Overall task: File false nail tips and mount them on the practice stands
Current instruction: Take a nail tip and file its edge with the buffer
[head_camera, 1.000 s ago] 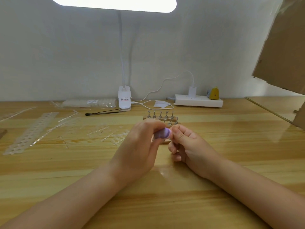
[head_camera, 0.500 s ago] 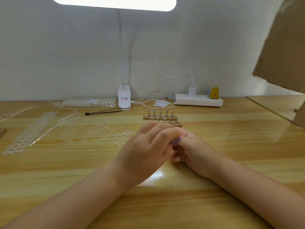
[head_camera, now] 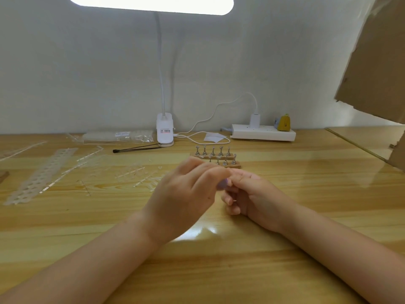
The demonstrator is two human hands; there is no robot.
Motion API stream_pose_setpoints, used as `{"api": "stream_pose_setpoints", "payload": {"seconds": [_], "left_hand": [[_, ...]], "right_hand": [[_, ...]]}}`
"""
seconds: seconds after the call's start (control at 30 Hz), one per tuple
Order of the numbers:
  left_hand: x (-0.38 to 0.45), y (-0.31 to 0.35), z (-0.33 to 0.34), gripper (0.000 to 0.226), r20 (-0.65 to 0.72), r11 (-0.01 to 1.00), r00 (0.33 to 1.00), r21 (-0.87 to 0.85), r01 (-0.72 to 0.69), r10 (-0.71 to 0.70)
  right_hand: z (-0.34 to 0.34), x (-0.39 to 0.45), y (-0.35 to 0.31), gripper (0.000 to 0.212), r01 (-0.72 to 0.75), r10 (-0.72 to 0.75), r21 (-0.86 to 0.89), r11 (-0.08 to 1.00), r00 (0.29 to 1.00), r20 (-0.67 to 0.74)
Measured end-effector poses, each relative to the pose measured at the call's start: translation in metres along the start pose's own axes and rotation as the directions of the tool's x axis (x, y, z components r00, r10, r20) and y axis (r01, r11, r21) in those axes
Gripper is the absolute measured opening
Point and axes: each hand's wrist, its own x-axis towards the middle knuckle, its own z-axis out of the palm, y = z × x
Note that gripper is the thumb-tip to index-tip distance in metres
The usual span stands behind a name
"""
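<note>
My left hand (head_camera: 186, 200) grips a small purple nail file (head_camera: 224, 184), only its end showing past my fingers. My right hand (head_camera: 256, 198) meets it from the right, thumb and forefinger pinched together at the file's end, the other fingers curled. What they pinch is too small and clear to make out; it looks like a false nail tip. Just behind my hands stand two wooden bases with metal practice stands (head_camera: 219, 153); the front row is partly hidden by my fingers.
Clear nail tip strips (head_camera: 41, 174) and loose clear tips (head_camera: 140, 174) lie to the left. At the back are a lamp base (head_camera: 164, 132), a black stick (head_camera: 135, 149), a plastic bag (head_camera: 118, 136) and a power strip (head_camera: 263, 135). Cardboard (head_camera: 372, 62) hangs at upper right.
My left hand slid right over the file, hiding it, then drew back so its purple end shows again. The right hand stayed nearly still.
</note>
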Motion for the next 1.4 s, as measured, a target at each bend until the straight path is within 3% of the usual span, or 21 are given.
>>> {"api": "stream_pose_setpoints", "payload": {"seconds": [0.17, 0.27, 0.33, 0.5, 0.57, 0.67, 0.77, 0.83, 0.93, 1.0, 1.13, 1.2, 1.27, 1.33, 1.4], "left_hand": [[0.003, 0.013, 0.006, 0.039, 0.023, 0.987, 0.99, -0.08, -0.138, 0.14], [0.001, 0.002, 0.0, 0.038, 0.04, 0.997, 0.999, -0.077, -0.004, 0.007], [0.0, -0.002, -0.003, 0.033, 0.024, 0.995, 0.997, -0.075, 0.069, -0.068], [0.003, 0.015, 0.006, 0.036, 0.032, 0.99, 0.998, -0.131, -0.052, 0.056], [0.0, 0.008, 0.004, 0.043, 0.08, 0.995, 0.997, -0.101, 0.021, -0.013], [-0.005, -0.001, -0.001, 0.045, 0.077, 0.988, 0.989, -0.071, 0.135, -0.129], [0.004, 0.012, 0.003, 0.042, 0.024, 0.981, 0.995, -0.168, 0.1, -0.098], [0.004, 0.017, 0.006, 0.043, 0.049, 0.979, 0.996, -0.189, 0.077, -0.069], [-0.004, 0.004, 0.002, 0.047, 0.122, 0.98, 0.981, -0.112, 0.166, -0.152], [-0.006, -0.002, -0.002, 0.048, 0.094, 0.973, 0.975, -0.093, 0.21, -0.202], [0.005, 0.012, 0.005, 0.046, 0.037, 0.977, 0.994, -0.186, 0.105, -0.099], [0.002, 0.012, 0.006, 0.051, 0.095, 0.984, 0.993, -0.16, 0.079, -0.064], [-0.005, 0.001, 0.002, 0.052, 0.117, 0.988, 0.986, -0.09, 0.126, -0.116], [-0.006, -0.005, -0.002, 0.051, 0.081, 0.986, 0.985, -0.06, 0.156, -0.15], [-0.002, 0.0, -0.001, 0.043, 0.023, 0.994, 0.997, -0.082, 0.077, -0.075]], "right_hand": [[-0.001, 0.002, 0.002, 0.019, -0.018, 0.023, -0.059, 0.998, 0.997, 0.074], [-0.004, 0.002, 0.0, 0.009, -0.029, 0.028, 0.009, 1.0, 0.999, 0.043], [-0.005, 0.002, 0.0, 0.014, -0.035, 0.034, 0.046, 0.998, 0.999, 0.032], [-0.004, 0.003, 0.002, 0.024, -0.018, 0.019, -0.022, 1.0, 0.998, 0.058], [-0.003, 0.002, 0.002, 0.014, -0.002, 0.002, 0.013, 1.0, 0.999, 0.053], [-0.002, 0.001, 0.0, 0.018, -0.009, 0.008, 0.067, 0.998, 1.0, 0.011], [-0.002, 0.003, 0.004, 0.012, 0.012, -0.012, -0.001, 1.0, 1.0, -0.012], [-0.002, 0.003, 0.004, 0.02, -0.002, 0.001, -0.042, 0.999, 1.0, -0.022], [-0.002, 0.003, 0.002, 0.016, -0.002, 0.003, 0.055, 0.998, 1.0, -0.022], [-0.001, 0.003, 0.001, 0.019, -0.012, 0.017, 0.099, 0.995, 0.999, -0.05], [-0.002, 0.004, 0.004, 0.012, -0.007, 0.008, 0.025, 1.0, 0.999, -0.048], [-0.002, 0.004, 0.004, 0.011, -0.007, 0.007, 0.004, 1.0, 1.0, -0.025], [-0.002, 0.004, 0.002, 0.017, -0.026, 0.028, 0.065, 0.998, 0.999, -0.033], [-0.001, 0.003, 0.001, 0.021, -0.034, 0.038, 0.086, 0.996, 0.998, -0.045], [-0.001, 0.002, 0.001, 0.017, -0.022, 0.024, 0.047, 0.999, 0.999, -0.035]]}}
